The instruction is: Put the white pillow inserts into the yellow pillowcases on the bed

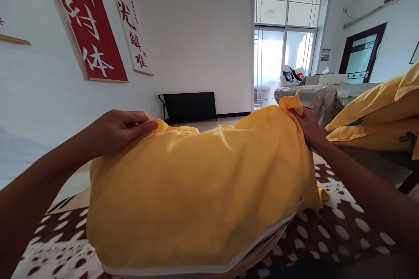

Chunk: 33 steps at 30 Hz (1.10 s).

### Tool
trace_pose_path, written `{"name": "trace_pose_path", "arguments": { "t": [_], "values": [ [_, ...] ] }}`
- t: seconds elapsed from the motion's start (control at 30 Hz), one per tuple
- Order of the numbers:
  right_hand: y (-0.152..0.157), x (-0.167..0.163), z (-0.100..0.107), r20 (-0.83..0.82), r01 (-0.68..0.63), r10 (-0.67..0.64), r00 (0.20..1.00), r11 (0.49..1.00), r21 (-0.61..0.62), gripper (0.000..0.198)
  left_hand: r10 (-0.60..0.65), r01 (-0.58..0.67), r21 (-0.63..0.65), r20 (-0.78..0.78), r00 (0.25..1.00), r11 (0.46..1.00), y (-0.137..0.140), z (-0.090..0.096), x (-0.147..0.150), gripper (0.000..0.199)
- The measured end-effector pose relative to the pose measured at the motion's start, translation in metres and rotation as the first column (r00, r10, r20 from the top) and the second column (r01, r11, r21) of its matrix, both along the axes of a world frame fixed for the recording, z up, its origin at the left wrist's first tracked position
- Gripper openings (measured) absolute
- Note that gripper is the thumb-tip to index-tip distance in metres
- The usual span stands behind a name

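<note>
A plump yellow pillow [196, 192] fills the middle of the view, propped up on a brown-and-white patterned blanket [337, 222]. My left hand [122, 130] pinches the cloth at its upper left edge, thumb and fingers closed. At the upper right corner, my right hand [309, 126] grips a bunched fold of the same cloth. Along the pillow's lower edge runs a white strip, with a darker gap and pinkish fabric showing beneath at the right. What lies behind the pillow is mostly hidden.
More yellow pillows [376, 113] are piled at the right on a dark support. Behind them stands a plastic-covered piece of furniture [307, 96] with a white box [329, 79] on it. A black folded item [190, 107] leans near the far wall, and red and white scrolls hang at the left.
</note>
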State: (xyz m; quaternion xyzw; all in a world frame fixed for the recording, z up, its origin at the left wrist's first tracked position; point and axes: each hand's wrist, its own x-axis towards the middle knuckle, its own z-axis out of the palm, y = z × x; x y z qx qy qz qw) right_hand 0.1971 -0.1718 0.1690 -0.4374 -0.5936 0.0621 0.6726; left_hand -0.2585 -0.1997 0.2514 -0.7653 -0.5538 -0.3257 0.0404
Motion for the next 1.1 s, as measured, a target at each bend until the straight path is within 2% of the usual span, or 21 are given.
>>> {"name": "trace_pose_path", "arguments": {
  "t": [0.2,0.33,0.4,0.47,0.53,0.6,0.67,0.73,0.83,0.9,1.0,1.1],
  "values": [
    [-0.011,-0.025,0.009,0.292,0.027,-0.068,0.954,0.990,0.142,0.027,-0.138,0.161,0.120,-0.177,0.974,0.980,-0.013,0.005,0.056,0.045],
    [-0.020,-0.030,0.011,0.359,0.064,-0.130,0.924,0.980,0.189,0.026,-0.163,0.201,0.159,-0.222,0.961,0.967,-0.022,0.009,0.076,0.041],
    [-0.022,-0.023,0.013,0.355,0.134,-0.200,0.913,0.970,0.202,0.029,-0.084,0.130,0.210,-0.216,0.973,0.969,-0.024,0.014,0.072,0.037],
    [-0.021,-0.008,0.016,0.339,0.235,-0.295,0.893,0.950,0.207,0.032,0.082,-0.030,0.288,-0.170,0.982,0.957,-0.024,0.019,0.057,0.033],
    [-0.018,0.013,0.019,0.269,0.365,-0.409,0.872,0.909,0.199,0.033,0.264,-0.211,0.357,-0.104,0.959,0.910,-0.025,0.024,0.035,0.031],
    [-0.013,0.035,0.023,0.162,0.481,-0.505,0.848,0.861,0.168,0.035,0.391,-0.341,0.402,-0.048,0.919,0.850,-0.027,0.028,0.012,0.029],
    [-0.007,0.054,0.024,0.055,0.537,-0.546,0.836,0.835,0.119,0.038,0.461,-0.409,0.433,-0.018,0.887,0.803,-0.029,0.029,-0.003,0.026],
    [0.000,0.067,0.024,-0.016,0.541,-0.541,0.841,0.837,0.081,0.039,0.499,-0.427,0.470,-0.032,0.866,0.772,-0.029,0.028,-0.008,0.023],
    [0.012,0.078,0.016,-0.097,0.506,-0.502,0.859,0.862,0.025,0.035,0.518,-0.403,0.500,-0.110,0.848,0.767,-0.025,0.021,-0.002,0.022],
    [0.019,0.082,0.005,-0.130,0.446,-0.449,0.884,0.894,-0.051,0.033,0.527,-0.414,0.453,-0.157,0.835,0.790,-0.019,0.011,0.002,0.024],
    [0.022,0.088,-0.015,-0.179,0.223,-0.259,0.949,0.955,-0.195,0.035,0.507,-0.413,0.330,-0.285,0.814,0.849,-0.008,-0.006,-0.002,0.027],
    [0.016,0.093,-0.035,-0.212,-0.068,0.012,0.977,0.963,-0.260,0.039,0.436,-0.374,0.234,-0.345,0.831,0.897,0.004,-0.019,-0.024,0.034]
  ]
}}
